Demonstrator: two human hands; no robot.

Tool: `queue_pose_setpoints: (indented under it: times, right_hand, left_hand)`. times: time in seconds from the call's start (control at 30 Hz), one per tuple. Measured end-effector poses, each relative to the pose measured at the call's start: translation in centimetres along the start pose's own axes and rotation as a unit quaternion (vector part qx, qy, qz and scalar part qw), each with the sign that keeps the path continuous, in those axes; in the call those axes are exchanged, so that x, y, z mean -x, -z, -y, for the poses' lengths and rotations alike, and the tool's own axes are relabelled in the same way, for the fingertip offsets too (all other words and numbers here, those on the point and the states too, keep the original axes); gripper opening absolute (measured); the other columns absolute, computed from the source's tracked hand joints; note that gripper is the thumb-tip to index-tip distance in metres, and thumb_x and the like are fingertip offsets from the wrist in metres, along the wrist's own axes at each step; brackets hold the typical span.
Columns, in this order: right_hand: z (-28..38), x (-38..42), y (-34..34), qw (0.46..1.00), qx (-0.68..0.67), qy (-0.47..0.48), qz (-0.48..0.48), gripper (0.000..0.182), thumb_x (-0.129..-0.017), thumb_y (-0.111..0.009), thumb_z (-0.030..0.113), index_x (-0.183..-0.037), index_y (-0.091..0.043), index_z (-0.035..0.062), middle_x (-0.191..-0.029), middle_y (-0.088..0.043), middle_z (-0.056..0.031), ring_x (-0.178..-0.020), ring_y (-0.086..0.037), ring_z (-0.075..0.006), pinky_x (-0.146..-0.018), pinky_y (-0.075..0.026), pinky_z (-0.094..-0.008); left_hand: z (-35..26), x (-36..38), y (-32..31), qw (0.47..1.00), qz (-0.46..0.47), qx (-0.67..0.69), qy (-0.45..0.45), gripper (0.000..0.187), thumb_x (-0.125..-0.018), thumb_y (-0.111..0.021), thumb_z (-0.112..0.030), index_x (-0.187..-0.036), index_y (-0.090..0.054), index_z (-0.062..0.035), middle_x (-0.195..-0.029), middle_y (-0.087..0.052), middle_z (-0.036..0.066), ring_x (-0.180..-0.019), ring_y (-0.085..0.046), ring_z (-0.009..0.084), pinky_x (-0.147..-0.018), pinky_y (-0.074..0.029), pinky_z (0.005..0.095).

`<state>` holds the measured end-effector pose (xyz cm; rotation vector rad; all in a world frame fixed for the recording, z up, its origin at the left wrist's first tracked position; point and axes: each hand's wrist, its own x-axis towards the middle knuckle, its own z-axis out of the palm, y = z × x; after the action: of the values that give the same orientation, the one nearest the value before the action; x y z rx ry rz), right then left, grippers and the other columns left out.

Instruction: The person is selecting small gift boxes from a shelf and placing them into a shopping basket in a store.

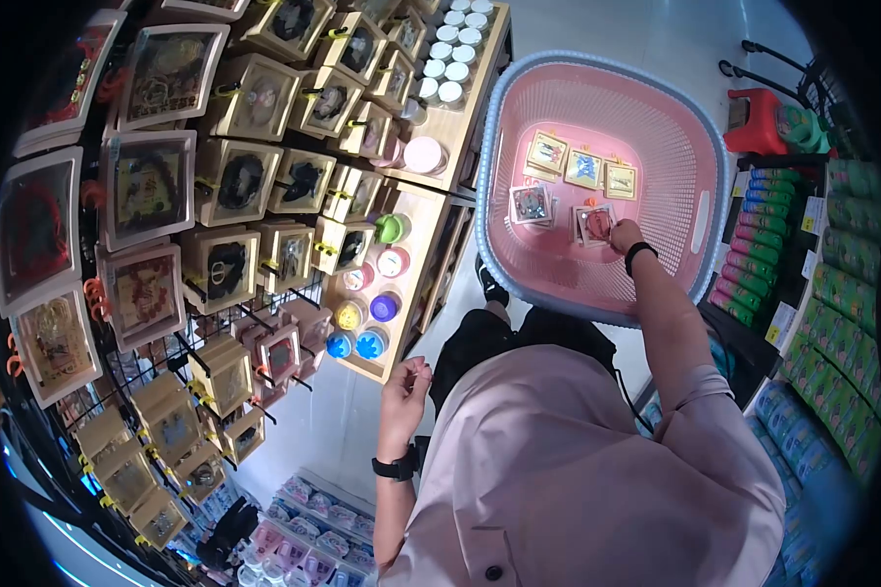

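My right hand [626, 236] reaches into a large pink basket [646, 103] with a blue-grey rim. Its fingers are closed at the edge of a small square pack [594, 224] with something red in it. Several more flat packs lie on the basket floor: a silver-grey one [530, 203] on the left, and a row of gold-framed ones, among them one with blue contents [584, 168]. My left hand [408, 382] is held low beside the wooden shelf, fingers curled together, with nothing visible in them.
Framed packs [240, 181] hang on hooks along a rack at left. A wooden shelf [416, 210] carries white-lidded jars [450, 59] and coloured tubs [384, 307]. At right stand green and pink bottles [754, 259], wrapped packages [837, 342] and a red stool [754, 122].
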<state>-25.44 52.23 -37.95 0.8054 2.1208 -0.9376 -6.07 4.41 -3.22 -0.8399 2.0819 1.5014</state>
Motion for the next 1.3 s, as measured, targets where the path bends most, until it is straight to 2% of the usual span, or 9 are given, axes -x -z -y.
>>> queue_pose_setpoints:
  times: [0.1, 0.23, 0.4, 0.6, 0.83, 1.03, 1.13, 1.23, 1.3]
  right_hand:
    - [-0.2, -0.4, -0.3, 0.999, -0.028, -0.039, 0.025, 0.019, -0.092, -0.056, 0.008, -0.095, -0.066, -0.0081, -0.074, -0.066, -0.0187, -0.053, -0.062, -0.0273, -0.044, -0.049, -0.0415]
    - [-5.7, -6.9, -2.8, 0.967, 0.210, 0.123, 0.082, 0.021, -0.093, -0.057, 0.011, -0.089, -0.067, -0.0070, -0.074, -0.067, -0.0182, -0.056, -0.065, -0.0281, -0.048, -0.050, -0.0420]
    - [0.4, 0.2, -1.1, 0.996, -0.022, -0.073, 0.044, 0.024, -0.093, -0.052, 0.012, -0.090, -0.068, -0.0054, -0.073, -0.067, -0.0186, -0.061, -0.066, -0.0305, -0.054, -0.051, -0.0450]
    - [0.2, -0.3, -1.6, 0.997, 0.017, -0.039, 0.069, 0.028, -0.094, -0.050, 0.015, -0.093, -0.067, -0.0080, -0.071, -0.065, -0.0199, -0.056, -0.063, -0.0307, -0.051, -0.049, -0.0450]
    - [0.5, -1.1, -0.6, 0.975, 0.163, 0.043, 0.141, 0.030, -0.097, -0.052, 0.015, -0.100, -0.065, -0.0122, -0.084, -0.068, -0.0272, -0.068, -0.071, -0.0347, -0.053, -0.057, -0.0481]
    - [2.7, 2.5, 0.6, 0.995, -0.013, -0.059, 0.085, 0.030, -0.096, -0.054, 0.014, -0.102, -0.065, -0.0131, -0.083, -0.068, -0.0273, -0.071, -0.072, -0.0366, -0.055, -0.058, -0.0505]
    - [2.4, 1.9, 0.5, 0.994, -0.034, -0.051, 0.089, 0.028, -0.091, -0.055, 0.014, -0.093, -0.065, -0.0122, -0.074, -0.064, -0.0252, -0.056, -0.066, -0.0368, -0.050, -0.050, -0.0491]
    - [2.4, 1.7, 1.0, 0.991, 0.030, -0.027, 0.129, 0.031, -0.093, -0.056, 0.016, -0.104, -0.065, -0.0128, -0.087, -0.068, -0.0285, -0.072, -0.072, -0.0379, -0.060, -0.060, -0.0517]
    - [2.3, 1.3, 1.3, 0.976, 0.155, 0.065, 0.135, 0.031, -0.093, -0.054, 0.014, -0.104, -0.064, -0.0127, -0.090, -0.069, -0.0287, -0.073, -0.072, -0.0388, -0.059, -0.060, -0.0502]
  left_hand:
    - [-0.1, 0.6, -0.2, 1.000, -0.016, 0.006, 0.015, 0.030, -0.100, -0.066, -0.017, -0.121, -0.063, 0.0035, -0.101, -0.067, 0.004, -0.087, -0.063, 0.0102, -0.081, -0.052, 0.0262]
    - [0.4, 0.7, -0.3, 1.000, -0.023, 0.006, 0.019, 0.029, -0.100, -0.066, -0.016, -0.121, -0.063, 0.0028, -0.100, -0.067, 0.003, -0.088, -0.063, 0.0101, -0.081, -0.052, 0.0261]
    - [0.4, 1.1, -0.6, 1.000, -0.015, -0.018, -0.001, 0.027, -0.099, -0.064, -0.013, -0.122, -0.063, 0.0019, -0.099, -0.067, 0.003, -0.087, -0.062, 0.0095, -0.081, -0.051, 0.0255]
    - [0.0, 1.5, -0.5, 0.998, -0.002, -0.058, -0.001, 0.027, -0.099, -0.065, -0.013, -0.121, -0.063, 0.0015, -0.096, -0.067, 0.002, -0.086, -0.062, 0.0092, -0.080, -0.051, 0.0253]
    - [0.2, 1.0, -0.4, 0.998, 0.013, -0.062, -0.016, 0.027, -0.100, -0.065, -0.015, -0.121, -0.063, 0.0014, -0.095, -0.066, 0.001, -0.085, -0.061, 0.0089, -0.080, -0.051, 0.0256]
    - [0.8, 0.7, 0.0, 0.999, 0.018, -0.045, -0.022, 0.027, -0.100, -0.064, -0.015, -0.121, -0.062, 0.0019, -0.097, -0.066, 0.002, -0.086, -0.061, 0.0089, -0.080, -0.051, 0.0255]
    - [0.9, 0.9, 0.2, 0.999, 0.016, -0.039, -0.020, 0.027, -0.100, -0.064, -0.015, -0.121, -0.062, 0.0025, -0.098, -0.066, 0.002, -0.087, -0.062, 0.0091, -0.081, -0.051, 0.0256]
    - [1.2, 1.3, 0.5, 0.999, 0.016, -0.037, -0.011, 0.028, -0.100, -0.064, -0.015, -0.122, -0.062, 0.0032, -0.099, -0.066, 0.003, -0.087, -0.062, 0.0095, -0.081, -0.051, 0.0258]
    - [1.5, 1.2, 0.7, 0.999, 0.016, -0.036, -0.009, 0.029, -0.101, -0.064, -0.016, -0.122, -0.062, 0.0035, -0.099, -0.066, 0.003, -0.088, -0.062, 0.0099, -0.081, -0.052, 0.0260]
